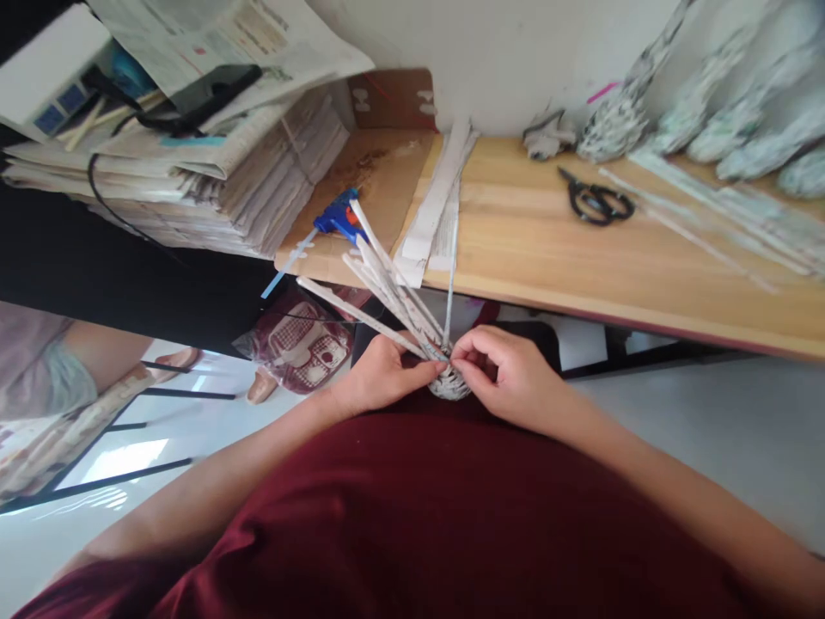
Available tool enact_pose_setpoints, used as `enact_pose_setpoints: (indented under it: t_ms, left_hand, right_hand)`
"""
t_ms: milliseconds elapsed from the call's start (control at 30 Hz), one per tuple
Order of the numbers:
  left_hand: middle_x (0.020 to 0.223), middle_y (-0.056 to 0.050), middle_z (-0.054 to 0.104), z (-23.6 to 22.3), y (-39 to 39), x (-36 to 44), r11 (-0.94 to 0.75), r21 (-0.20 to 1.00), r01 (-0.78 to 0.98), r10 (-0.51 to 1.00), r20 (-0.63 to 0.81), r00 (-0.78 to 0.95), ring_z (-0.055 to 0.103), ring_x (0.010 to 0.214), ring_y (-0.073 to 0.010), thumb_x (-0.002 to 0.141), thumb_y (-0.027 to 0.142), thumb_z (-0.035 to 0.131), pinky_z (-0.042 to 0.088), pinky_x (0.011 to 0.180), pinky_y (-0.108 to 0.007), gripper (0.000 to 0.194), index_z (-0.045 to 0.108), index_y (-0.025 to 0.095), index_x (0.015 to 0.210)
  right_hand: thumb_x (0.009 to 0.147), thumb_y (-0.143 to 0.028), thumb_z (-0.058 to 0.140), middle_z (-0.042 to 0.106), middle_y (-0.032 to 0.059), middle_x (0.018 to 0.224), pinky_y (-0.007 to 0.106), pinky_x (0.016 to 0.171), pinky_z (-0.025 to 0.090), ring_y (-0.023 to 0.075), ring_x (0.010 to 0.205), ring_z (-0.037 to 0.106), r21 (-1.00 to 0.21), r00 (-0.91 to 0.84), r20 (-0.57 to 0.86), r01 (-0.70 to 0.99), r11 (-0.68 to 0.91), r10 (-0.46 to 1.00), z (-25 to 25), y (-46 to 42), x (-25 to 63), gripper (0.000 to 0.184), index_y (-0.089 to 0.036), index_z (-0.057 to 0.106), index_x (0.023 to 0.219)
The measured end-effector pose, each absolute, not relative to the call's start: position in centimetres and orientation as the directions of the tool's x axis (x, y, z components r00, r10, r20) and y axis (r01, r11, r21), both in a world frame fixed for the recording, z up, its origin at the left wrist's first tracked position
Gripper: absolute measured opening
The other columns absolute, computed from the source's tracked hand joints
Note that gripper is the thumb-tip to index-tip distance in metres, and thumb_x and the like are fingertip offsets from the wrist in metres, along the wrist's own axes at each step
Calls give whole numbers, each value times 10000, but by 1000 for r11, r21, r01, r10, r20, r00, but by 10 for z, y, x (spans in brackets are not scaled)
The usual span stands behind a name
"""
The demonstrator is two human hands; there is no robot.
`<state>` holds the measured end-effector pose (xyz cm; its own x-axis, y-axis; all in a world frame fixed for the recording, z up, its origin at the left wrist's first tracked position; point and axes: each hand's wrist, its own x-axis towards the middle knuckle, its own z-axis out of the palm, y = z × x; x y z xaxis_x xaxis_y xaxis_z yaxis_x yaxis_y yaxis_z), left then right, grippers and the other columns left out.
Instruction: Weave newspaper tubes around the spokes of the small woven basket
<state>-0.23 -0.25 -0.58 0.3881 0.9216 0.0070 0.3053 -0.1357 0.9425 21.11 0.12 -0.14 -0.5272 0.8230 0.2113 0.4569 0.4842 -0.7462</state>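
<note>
A small woven newspaper piece [449, 385] with a rounded bottom sits at my lap, below the table edge. Several rolled paper sticks [393, 288] fan up and to the left out of its top. Closed around its left side and the stick bases is my left hand [390, 370], thumb pressed near the rim. My right hand [499, 370] pinches at the right of the rim, by the base of one thin upright paper stick [449, 288]. Whether that stick itself is between the right fingertips is hard to make out.
On the wooden table [516, 232] lie black scissors [596, 199], flat paper strips [438, 202] and a blue glue gun [339, 217] on cardboard. Bundled newspapers [258, 185] are stacked at left. Woven newspaper pieces [615, 125] line the wall. A person's leg [109, 352] shows at far left.
</note>
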Motion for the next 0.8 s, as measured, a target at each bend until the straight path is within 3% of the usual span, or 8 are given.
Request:
enact_pose_setpoints:
  t_ms: [333, 500, 600, 800]
  left_hand:
    - [949, -56, 753, -13, -9, -1, -123, 924, 362, 950, 3, 313, 694, 920, -212, 902, 256, 620, 550, 849, -298, 167, 727, 136, 950]
    - [1006, -68, 763, 3, -4, -18, -114, 926, 361, 953, -1, 303, 701, 962, -222, 941, 323, 596, 543, 896, -316, 245, 731, 148, 1045]
    - [990, -90, 772, 17, 7, -35, -87, 924, 372, 977, 6, 214, 707, 957, -240, 948, 386, 589, 549, 877, -327, 294, 735, 137, 1004]
    - [937, -92, 759, 35, 20, -67, -186, 909, 373, 981, 195, 15, 699, 933, -233, 916, 342, 642, 546, 872, -328, 225, 742, 140, 914]
  right_hand:
    - [849, -160, 618, 637, 10, 763, 256, 630, 451, 139, 688, 586, -792, -514, 89, 483, 374, 853, -8, 14, 202, 67, -197, 635, 796]
    - [930, -214, 549, 674, 8, 776, 247, 627, 477, 130, 673, 604, -880, -505, 52, 385, 278, 862, 3, 30, 204, 99, -200, 646, 914]
    - [957, -303, 558, 692, 23, 822, 277, 693, 502, 151, 732, 630, -869, -431, 76, 414, 271, 899, 10, 46, 217, 139, -201, 652, 942]
    - [975, -450, 536, 706, 34, 832, 311, 707, 519, 185, 754, 655, -823, -410, -23, 525, 216, 912, 8, 68, 233, 272, -214, 656, 914]
